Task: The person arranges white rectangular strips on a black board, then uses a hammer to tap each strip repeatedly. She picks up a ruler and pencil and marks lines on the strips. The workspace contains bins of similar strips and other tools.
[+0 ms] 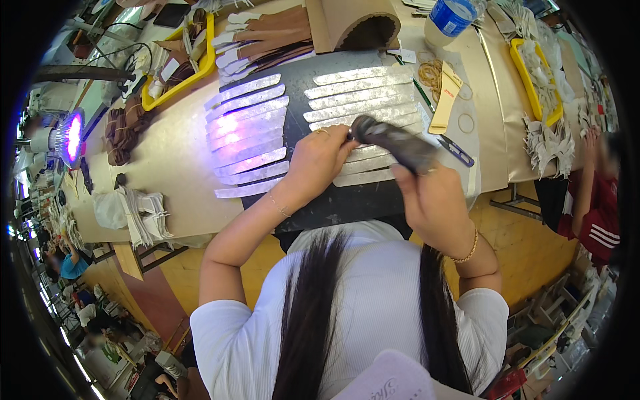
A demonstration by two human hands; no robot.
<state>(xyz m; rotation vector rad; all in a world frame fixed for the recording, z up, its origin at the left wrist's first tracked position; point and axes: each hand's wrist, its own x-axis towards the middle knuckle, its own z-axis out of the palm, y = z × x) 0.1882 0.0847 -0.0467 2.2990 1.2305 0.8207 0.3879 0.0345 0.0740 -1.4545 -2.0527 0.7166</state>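
My right hand [437, 203] is closed round a dark, thick-bodied tool [400, 141] with a rounded end. Motion blurs the tool, so its exact kind is unclear. At that rounded end, the fingers of my left hand [315, 161] are pinched together, and whatever they may hold is too small to make out. Below both hands lies a black board [313, 215]. It carries two columns of flat silvery strips: the left strips [248, 133] catch a purple-white glare, while the right strips [363, 92] lie partly behind my hands and the tool.
A lit purple lamp [72, 139] stands left. Yellow trays [212, 50] [517, 63] flank the table. Brown-and-white pieces [273, 33], a curved cardboard piece [353, 23] and a bottle [448, 25] sit at the back. Thread snips [457, 151] and rubber bands [430, 75] lie right. Someone in red [597, 213] sits far right.
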